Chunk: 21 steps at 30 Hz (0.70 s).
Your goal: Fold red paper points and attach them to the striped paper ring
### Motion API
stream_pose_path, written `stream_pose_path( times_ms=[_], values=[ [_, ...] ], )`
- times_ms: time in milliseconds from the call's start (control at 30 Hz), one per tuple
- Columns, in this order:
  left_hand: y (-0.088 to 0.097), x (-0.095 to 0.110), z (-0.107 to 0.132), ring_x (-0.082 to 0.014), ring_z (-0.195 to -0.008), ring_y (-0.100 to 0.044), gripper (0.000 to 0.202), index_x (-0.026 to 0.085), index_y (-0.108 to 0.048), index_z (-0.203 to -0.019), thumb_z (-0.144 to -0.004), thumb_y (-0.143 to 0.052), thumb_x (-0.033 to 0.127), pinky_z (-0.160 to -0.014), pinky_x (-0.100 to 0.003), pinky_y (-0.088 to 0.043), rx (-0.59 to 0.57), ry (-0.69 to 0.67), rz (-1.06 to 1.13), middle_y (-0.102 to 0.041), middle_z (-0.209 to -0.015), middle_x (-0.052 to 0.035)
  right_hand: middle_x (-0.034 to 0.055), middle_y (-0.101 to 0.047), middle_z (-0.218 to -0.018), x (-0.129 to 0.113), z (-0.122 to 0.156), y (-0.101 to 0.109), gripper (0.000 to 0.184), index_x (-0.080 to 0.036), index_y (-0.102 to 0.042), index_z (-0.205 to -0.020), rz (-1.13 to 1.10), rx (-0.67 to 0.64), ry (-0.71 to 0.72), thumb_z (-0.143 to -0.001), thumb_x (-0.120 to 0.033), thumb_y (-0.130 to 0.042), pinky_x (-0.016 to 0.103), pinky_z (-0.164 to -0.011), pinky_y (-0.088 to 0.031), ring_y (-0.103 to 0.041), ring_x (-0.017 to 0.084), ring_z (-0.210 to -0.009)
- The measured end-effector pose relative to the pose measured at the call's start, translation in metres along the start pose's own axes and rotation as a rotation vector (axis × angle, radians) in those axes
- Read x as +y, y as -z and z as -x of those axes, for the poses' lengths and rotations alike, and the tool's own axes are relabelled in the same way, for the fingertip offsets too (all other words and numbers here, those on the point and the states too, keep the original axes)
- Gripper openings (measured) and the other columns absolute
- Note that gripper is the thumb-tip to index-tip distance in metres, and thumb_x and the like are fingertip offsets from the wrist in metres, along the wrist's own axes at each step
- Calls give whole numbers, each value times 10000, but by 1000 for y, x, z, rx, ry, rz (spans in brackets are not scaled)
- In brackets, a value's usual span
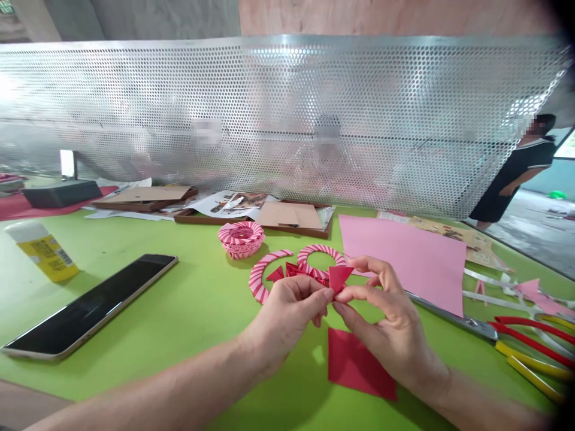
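Both my hands meet above the green table (188,311) and pinch a small folded red paper triangle (339,276). My left hand (287,314) grips it from the left with thumb and fingers closed. My right hand (386,320) pinches its right side, fingers curled. Just behind lie several loose red folded triangles (294,270) and pink-and-white striped paper arcs (263,276), one curled into a ring (320,254). A flat red paper piece (357,365) lies under my right wrist.
A woven pink paper bowl (241,238) sits behind the arcs. A pink sheet (404,257) lies to the right, with red-and-yellow scissors (516,344) beyond. A phone (90,305) and glue stick (45,251) rest left. Perforated metal screen (287,120) backs the table; a person (516,173) stands far right.
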<state>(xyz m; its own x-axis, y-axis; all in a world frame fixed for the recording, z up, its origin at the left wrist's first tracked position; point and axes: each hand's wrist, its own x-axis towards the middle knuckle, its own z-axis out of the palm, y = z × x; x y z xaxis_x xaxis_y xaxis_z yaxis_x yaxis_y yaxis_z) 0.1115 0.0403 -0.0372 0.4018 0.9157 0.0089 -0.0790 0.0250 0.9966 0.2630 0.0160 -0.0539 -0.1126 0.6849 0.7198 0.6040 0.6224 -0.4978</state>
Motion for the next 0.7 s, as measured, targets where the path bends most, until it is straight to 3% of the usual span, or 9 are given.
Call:
stream_pose_path(
  times_ms=[400,567,700],
  values=[
    [-4,3,1,-80,-476,-402,206,130,-556,-540,-710,-582,245,-486,-200,-324,52,-8,-47,-504,-489,24,47,-431,-1074,1,0,-5,82,-212,-530,-689,-130,4,-203,-715,-220,-607,408,-910,-317,-373,242,-1112],
    [-5,4,0,-92,-494,-422,178,131,-577,-587,-718,-567,251,-503,-212,-349,61,-12,-108,-513,-521,20,55,-478,-1061,4,0,-7,314,-223,-427,-876,-214,51,-390,-673,-302,-654,357,-743,-387,-471,230,-968],
    [-4,3,0,-94,-484,-401,199,136,-557,-578,-717,-564,277,-472,-215,-304,53,-32,-214,-475,-505,29,8,-541,-814,5,-2,-7,545,-226,-345,-1112,-486,-97,-571,-681,-349,-654,320,-664,-405,-530,186,-766]
  ],
)
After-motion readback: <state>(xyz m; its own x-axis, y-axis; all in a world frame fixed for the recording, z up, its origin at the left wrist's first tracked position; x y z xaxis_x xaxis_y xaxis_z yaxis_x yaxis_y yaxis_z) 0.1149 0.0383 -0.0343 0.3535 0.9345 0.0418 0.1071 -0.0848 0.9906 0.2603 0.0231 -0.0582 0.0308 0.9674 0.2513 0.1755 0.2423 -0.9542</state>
